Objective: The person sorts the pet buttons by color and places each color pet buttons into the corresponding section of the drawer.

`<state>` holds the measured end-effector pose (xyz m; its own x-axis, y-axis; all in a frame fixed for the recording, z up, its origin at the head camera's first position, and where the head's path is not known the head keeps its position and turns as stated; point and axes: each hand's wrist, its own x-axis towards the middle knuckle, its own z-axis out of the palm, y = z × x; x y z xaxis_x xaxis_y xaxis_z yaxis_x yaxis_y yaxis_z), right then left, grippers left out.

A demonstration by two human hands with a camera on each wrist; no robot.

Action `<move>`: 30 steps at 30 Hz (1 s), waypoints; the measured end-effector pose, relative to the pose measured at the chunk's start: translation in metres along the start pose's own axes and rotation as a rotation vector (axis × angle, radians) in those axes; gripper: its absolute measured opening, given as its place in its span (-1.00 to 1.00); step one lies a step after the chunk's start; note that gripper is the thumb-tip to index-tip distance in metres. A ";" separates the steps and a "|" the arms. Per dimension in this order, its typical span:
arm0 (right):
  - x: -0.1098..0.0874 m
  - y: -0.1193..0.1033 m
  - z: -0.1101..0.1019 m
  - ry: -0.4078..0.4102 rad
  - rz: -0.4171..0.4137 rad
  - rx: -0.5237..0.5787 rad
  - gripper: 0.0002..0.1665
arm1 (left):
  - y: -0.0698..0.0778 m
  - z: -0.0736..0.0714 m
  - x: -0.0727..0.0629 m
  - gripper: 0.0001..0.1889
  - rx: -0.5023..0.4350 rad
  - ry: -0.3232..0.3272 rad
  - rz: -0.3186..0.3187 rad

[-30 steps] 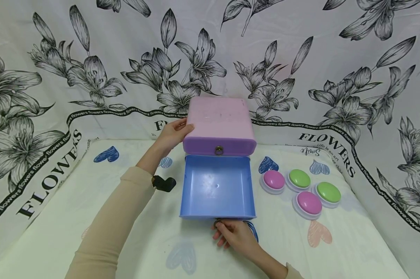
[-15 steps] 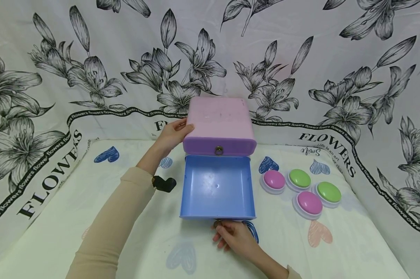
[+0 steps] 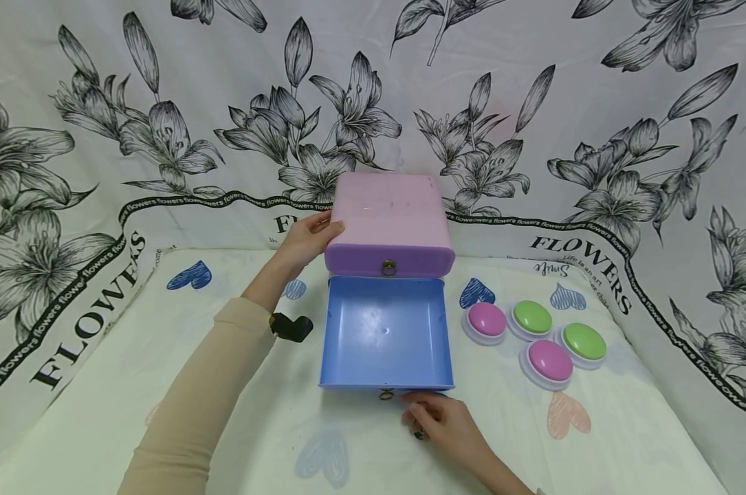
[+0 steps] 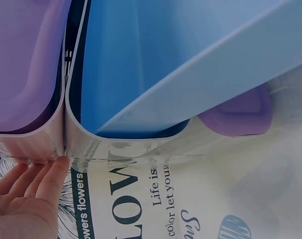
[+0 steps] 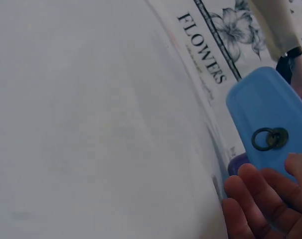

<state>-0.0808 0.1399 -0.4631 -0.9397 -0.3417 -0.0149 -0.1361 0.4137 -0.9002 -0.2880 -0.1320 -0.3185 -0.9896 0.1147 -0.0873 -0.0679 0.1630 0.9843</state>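
Observation:
A pink two-tier drawer box [image 3: 390, 206] stands at the back centre; its upper purple drawer front [image 3: 354, 260] is in. The lower blue drawer [image 3: 385, 337] is pulled out toward me with nothing in it. My left hand [image 3: 307, 242] rests against the left side of the box, fingers straight along its wall in the left wrist view. My right hand [image 3: 443, 423] is just right of the ring pull [image 3: 386, 394] on the blue front, close beneath its edge, fingers loosely bent and holding nothing. In the right wrist view the ring handle [image 5: 263, 139] hangs clear of the fingers.
Right of the drawer lie two pink-topped [image 3: 487, 319] and two green-topped [image 3: 532, 316] round push-light-like discs with white bases. The white heart-print cloth [image 3: 255, 412] spreads beneath, and a flower-print curtain [image 3: 224, 124] rises behind.
My right hand has let go of the ring pull and moved a little to the right. The left hand, box and blue drawer have stayed put.

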 end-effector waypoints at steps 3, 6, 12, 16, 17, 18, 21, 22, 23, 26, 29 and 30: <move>-0.002 0.008 -0.005 0.042 -0.054 -0.071 -0.72 | 0.000 0.000 0.000 -0.30 -0.002 0.001 -0.001; -0.006 0.013 -0.012 0.106 -0.104 -0.147 -0.80 | 0.000 0.000 -0.001 -0.30 -0.003 0.002 0.001; -0.011 0.022 -0.027 0.193 -0.066 -0.245 -0.88 | 0.001 0.001 -0.001 -0.30 -0.006 -0.002 0.005; -0.014 0.029 -0.041 0.274 -0.033 -0.272 -0.80 | 0.001 0.000 -0.001 -0.31 -0.008 -0.001 0.009; -0.015 0.031 -0.045 0.301 -0.039 -0.282 -0.78 | 0.001 0.000 -0.001 -0.30 -0.005 -0.001 0.010; -0.015 0.033 -0.049 0.330 -0.052 -0.292 -0.76 | 0.001 0.000 -0.001 -0.30 -0.002 -0.002 0.010; -0.016 0.039 -0.063 0.418 -0.106 -0.334 -0.72 | 0.000 0.000 -0.001 -0.30 0.005 0.001 0.009; -0.016 0.041 -0.068 0.448 -0.118 -0.344 -0.71 | 0.000 0.000 -0.001 -0.29 0.008 0.000 0.008; -0.017 0.043 -0.073 0.482 -0.133 -0.348 -0.70 | 0.000 0.001 -0.001 -0.29 0.010 -0.001 0.007; -0.017 0.047 -0.088 0.586 -0.131 -0.351 -0.64 | 0.000 0.001 0.000 -0.28 0.011 0.002 0.005; -0.018 0.049 -0.101 0.684 -0.080 -0.347 -0.54 | 0.000 0.000 -0.001 -0.28 0.015 0.004 0.006; -0.018 0.050 -0.105 0.709 -0.050 -0.349 -0.50 | 0.000 0.000 -0.001 -0.28 0.015 0.005 0.006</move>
<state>-0.1035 0.2557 -0.4621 -0.8899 0.2039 0.4081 -0.1634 0.6928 -0.7024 -0.2870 -0.1318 -0.3187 -0.9906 0.1105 -0.0803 -0.0600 0.1766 0.9825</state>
